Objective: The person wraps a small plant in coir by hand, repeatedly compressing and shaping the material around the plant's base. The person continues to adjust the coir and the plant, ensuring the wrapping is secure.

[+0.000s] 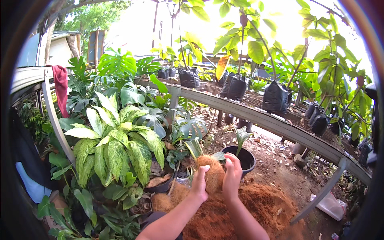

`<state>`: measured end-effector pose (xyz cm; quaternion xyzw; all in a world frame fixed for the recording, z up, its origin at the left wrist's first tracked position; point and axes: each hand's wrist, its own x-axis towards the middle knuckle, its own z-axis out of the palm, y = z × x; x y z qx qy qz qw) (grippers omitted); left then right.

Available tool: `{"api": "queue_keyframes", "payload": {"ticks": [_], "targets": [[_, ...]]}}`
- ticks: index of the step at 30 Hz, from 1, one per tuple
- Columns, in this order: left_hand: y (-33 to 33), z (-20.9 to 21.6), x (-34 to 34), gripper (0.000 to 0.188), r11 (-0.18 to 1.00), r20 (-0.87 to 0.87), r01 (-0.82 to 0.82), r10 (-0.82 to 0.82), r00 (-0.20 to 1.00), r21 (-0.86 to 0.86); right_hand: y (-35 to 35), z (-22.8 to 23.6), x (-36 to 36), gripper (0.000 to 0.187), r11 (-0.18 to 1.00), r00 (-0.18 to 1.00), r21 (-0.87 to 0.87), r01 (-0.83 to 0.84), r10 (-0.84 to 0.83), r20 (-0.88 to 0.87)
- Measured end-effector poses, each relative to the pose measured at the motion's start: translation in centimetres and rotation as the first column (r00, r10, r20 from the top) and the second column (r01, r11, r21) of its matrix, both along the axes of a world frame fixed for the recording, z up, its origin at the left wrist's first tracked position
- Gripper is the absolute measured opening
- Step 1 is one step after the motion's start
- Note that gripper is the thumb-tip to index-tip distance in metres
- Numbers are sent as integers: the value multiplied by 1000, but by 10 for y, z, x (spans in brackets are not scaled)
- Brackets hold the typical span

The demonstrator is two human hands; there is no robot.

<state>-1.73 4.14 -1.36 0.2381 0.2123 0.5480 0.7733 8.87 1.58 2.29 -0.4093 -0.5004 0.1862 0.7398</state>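
Both hands are closed around a brown ball of coconut fibre point(214, 175), held between the palms. My left hand point(199, 183) presses on its left side with the thumb up, and my right hand point(232, 175) cups its right side. Green leaves with pale edges point(194, 149) show just beyond the top of the ball; whether they grow from it I cannot tell. Under my hands lies a heap of reddish-brown coir dust point(266, 206). Just beyond my right hand stands a round black pot point(250, 163), with a small leafy plant point(241, 139) upright at it.
More fibre clumps point(162, 203) lie left of the heap. A large variegated plant point(116, 140) fills the left. Across the back runs a mesh bench point(256, 116) bearing saplings in black bags point(276, 97). A clear plastic bag point(330, 206) lies by the bench leg at right.
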Motion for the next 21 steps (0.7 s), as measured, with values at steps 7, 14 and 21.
{"api": "queue_keyframes", "payload": {"ticks": [7,14,21], "targets": [[19,-34,-10,52,982,92,129,-117,989,-140,16,-74,-9,57,902,813,430,21,-266,518],[31,-46,-5,57,902,103,403,-391,915,-154,40,-104,10,58,827,806,557,77,-381,454],[42,-58,9,57,928,28,327,-328,944,-177,48,-123,22,54,846,752,496,197,-455,477]]}}
